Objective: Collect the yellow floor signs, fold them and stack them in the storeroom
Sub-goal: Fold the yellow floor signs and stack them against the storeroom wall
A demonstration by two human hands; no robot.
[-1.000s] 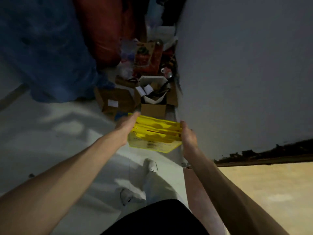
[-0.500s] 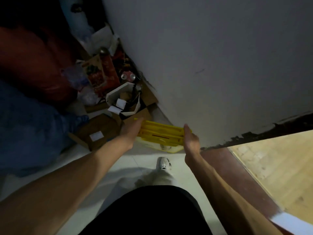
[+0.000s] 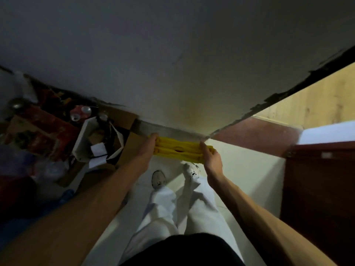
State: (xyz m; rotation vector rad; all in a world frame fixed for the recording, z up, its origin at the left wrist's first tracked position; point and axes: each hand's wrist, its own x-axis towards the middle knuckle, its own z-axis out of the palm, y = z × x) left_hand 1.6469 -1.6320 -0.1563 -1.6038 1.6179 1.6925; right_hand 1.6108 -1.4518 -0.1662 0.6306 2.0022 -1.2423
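A stack of folded yellow floor signs (image 3: 177,148) is held edge-up between both hands, low and close to the foot of the grey wall (image 3: 172,64). My left hand (image 3: 147,148) grips the stack's left end. My right hand (image 3: 211,159) grips its right end. Only the top edges of the signs show; their faces are hidden below. My two white shoes (image 3: 159,178) stand on the pale floor just behind the stack.
Left of the signs lies clutter: an open white box (image 3: 84,139), brown cardboard boxes (image 3: 123,120), red packets (image 3: 44,129) and cans (image 3: 82,110). A reddish-brown door (image 3: 317,189) stands at the right, with a bright wooden floor (image 3: 317,100) beyond the doorway.
The view has swung right, toward the wall. The stack of signs has come down lower and nearer the wall base, both hands still holding its ends.
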